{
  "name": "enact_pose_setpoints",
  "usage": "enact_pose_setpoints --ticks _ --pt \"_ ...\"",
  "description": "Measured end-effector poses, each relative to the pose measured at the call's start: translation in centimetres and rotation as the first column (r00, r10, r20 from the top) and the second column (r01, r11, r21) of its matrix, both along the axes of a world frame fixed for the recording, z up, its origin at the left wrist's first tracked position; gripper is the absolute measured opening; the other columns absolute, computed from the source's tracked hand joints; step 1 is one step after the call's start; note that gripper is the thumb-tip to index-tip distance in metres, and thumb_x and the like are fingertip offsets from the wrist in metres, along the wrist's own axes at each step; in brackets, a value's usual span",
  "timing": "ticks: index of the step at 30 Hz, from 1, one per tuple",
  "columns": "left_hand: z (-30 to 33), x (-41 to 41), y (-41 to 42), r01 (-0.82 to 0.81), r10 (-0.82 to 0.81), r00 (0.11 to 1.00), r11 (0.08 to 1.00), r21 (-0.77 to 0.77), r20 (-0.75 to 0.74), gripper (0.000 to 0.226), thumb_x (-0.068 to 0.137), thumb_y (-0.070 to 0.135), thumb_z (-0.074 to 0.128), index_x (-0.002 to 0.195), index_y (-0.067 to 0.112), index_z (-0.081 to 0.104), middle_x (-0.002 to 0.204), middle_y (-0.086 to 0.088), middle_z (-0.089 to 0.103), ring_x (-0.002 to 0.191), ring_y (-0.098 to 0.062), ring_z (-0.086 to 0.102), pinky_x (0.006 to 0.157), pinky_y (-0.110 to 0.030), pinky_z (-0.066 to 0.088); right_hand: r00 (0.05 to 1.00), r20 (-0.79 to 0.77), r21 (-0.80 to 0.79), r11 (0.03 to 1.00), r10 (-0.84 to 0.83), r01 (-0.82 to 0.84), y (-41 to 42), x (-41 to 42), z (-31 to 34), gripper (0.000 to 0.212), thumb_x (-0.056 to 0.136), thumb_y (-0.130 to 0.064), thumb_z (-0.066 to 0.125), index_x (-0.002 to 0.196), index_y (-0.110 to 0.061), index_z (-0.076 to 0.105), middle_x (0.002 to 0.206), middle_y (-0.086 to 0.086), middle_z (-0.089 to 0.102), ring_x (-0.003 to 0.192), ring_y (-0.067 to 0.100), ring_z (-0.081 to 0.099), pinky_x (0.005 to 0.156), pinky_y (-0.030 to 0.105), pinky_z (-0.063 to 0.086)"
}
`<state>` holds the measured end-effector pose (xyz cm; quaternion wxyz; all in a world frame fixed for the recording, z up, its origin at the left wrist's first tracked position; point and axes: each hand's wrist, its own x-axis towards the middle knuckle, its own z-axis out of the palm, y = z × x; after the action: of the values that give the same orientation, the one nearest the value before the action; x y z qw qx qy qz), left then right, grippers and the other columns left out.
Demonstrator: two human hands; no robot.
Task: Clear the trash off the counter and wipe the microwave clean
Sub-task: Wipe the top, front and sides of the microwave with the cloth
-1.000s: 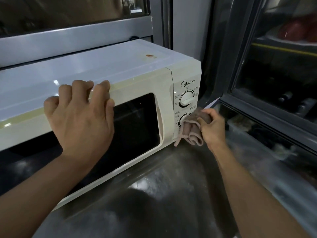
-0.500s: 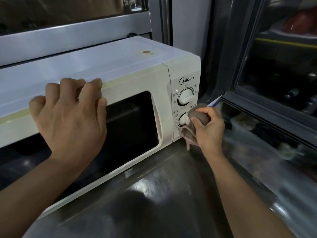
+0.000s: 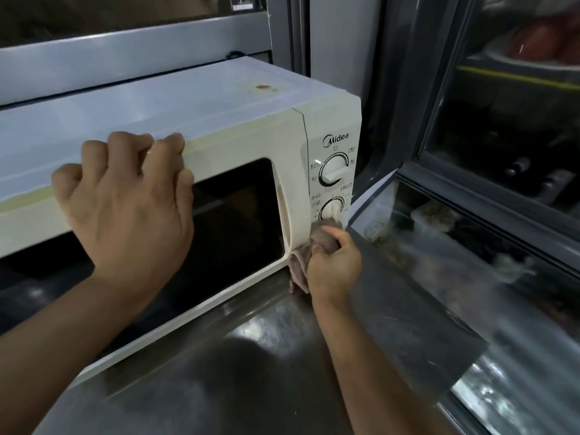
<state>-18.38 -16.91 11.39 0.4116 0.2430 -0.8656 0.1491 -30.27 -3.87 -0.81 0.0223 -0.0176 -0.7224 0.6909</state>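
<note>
- Your left hand (image 3: pixel 125 211) rests on the front top edge of the microwave (image 3: pixel 238 133), fingers curled over the rim above the door; it steadies the unit and holds nothing loose.
- Your right hand (image 3: pixel 334 266) grips a bunched cloth (image 3: pixel 299 265) against the lower corner of the control panel, just beneath the lower dial (image 3: pixel 332 210).
- The microwave stands on the steel counter (image 3: pixel 282 356), hard against the window frame.
- The cloth is soft and limp; a wadded grip serves best for pressure.
- The casing looks rigid and smooth, probably light enough to slide; bracing at the top edge is sound.
- The dials may turn under rubbing.
- A brown stain (image 3: pixel 263 87) remains on top.
</note>
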Motion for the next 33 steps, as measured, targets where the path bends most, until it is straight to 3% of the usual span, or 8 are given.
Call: enact_pose_setpoints --ticks 3,10,16,19,23,25,28,33 --pt "0.0 0.1 0.2 -0.013 0.013 1.000 1.000 -0.008 -0.007 0.029 0.096 0.033 0.039 0.118 0.016 0.049 0.109 -0.016 0.053 0.094 -0.038 0.043 0.077 -0.048 0.032 0.992 -0.107 -0.002 0.998 -0.061 0.061 0.5 0.6 1.8 0.032 0.076 0.011 0.061 0.101 -0.007 0.070 0.093 0.005 0.071 0.087 0.007 0.068 0.076 0.000 0.043" --pt "0.2 0.1 0.2 -0.012 0.012 1.000 1.000 -0.003 -0.005 0.029 0.096 0.032 0.041 0.119 0.017 0.048 0.111 -0.015 0.052 0.097 -0.036 0.042 0.078 -0.047 0.031 0.944 -0.314 0.111 0.983 -0.105 0.146 0.3 -0.1 4.6 0.034 0.076 0.003 0.067 0.107 -0.010 0.070 0.104 0.008 0.071 0.098 0.022 0.066 0.090 0.018 0.042" --pt "0.2 0.1 0.3 0.009 -0.009 1.000 1.000 0.012 -0.003 0.028 0.096 0.032 0.041 0.118 0.016 0.047 0.111 -0.016 0.052 0.096 -0.038 0.044 0.077 -0.049 0.034 0.908 -0.374 0.080 0.970 -0.186 0.231 -0.8 0.4 2.8 0.037 0.075 0.009 0.064 0.110 -0.002 0.067 0.109 0.015 0.068 0.100 0.026 0.064 0.084 0.003 0.033" --pt "0.2 0.2 0.2 0.007 -0.007 1.000 1.000 0.004 0.002 0.028 0.096 0.032 0.038 0.119 0.017 0.045 0.112 -0.017 0.051 0.098 -0.039 0.044 0.079 -0.049 0.036 0.891 -0.391 0.033 0.964 -0.230 0.264 -1.3 0.9 2.1 0.035 0.071 0.017 0.061 0.102 0.004 0.068 0.103 0.018 0.066 0.092 0.012 0.057 0.075 -0.010 0.027" --pt "0.2 0.1 0.2 0.005 -0.005 1.000 1.000 0.023 0.004 0.029 0.097 0.033 0.037 0.120 0.017 0.045 0.112 -0.017 0.051 0.099 -0.040 0.044 0.080 -0.051 0.036 0.910 -0.356 0.026 0.972 -0.211 0.235 -1.3 0.9 0.5 0.029 0.070 0.022 0.058 0.091 0.005 0.068 0.097 0.020 0.063 0.083 -0.010 0.045 0.069 -0.011 0.028" --pt "0.1 0.0 0.3 0.006 -0.006 1.000 1.000 0.030 0.008 0.030 0.097 0.033 0.037 0.120 0.017 0.045 0.112 -0.017 0.050 0.099 -0.040 0.044 0.082 -0.051 0.036 0.933 -0.296 0.064 0.970 -0.206 0.235 -1.3 0.6 -0.5 0.028 0.070 0.020 0.058 0.092 0.005 0.067 0.099 0.020 0.064 0.082 -0.002 0.049 0.070 -0.011 0.026" --pt "0.1 0.1 0.0 0.020 -0.022 0.999 0.998 0.053 0.028 0.033 0.097 0.036 0.034 0.123 0.017 0.043 0.116 -0.017 0.048 0.101 -0.041 0.044 0.085 -0.053 0.038 0.952 -0.225 0.086 0.969 -0.206 0.230 -1.2 -0.5 -1.5 0.030 0.071 0.019 0.054 0.095 0.004 0.065 0.103 0.019 0.064 0.091 0.024 0.060 0.073 -0.008 0.027" --pt "0.1 0.2 0.0 0.041 -0.044 0.999 0.996 0.075 0.031 0.038 0.097 0.038 0.030 0.126 0.016 0.042 0.118 -0.019 0.046 0.102 -0.042 0.045 0.086 -0.055 0.040 0.957 -0.101 0.106 0.954 -0.271 0.281 -0.4 -4.2 -2.1 0.026 0.078 0.016 0.047 0.096 0.005 0.062 0.103 0.022 0.064 0.096 0.034 0.061 0.072 0.006 0.037"
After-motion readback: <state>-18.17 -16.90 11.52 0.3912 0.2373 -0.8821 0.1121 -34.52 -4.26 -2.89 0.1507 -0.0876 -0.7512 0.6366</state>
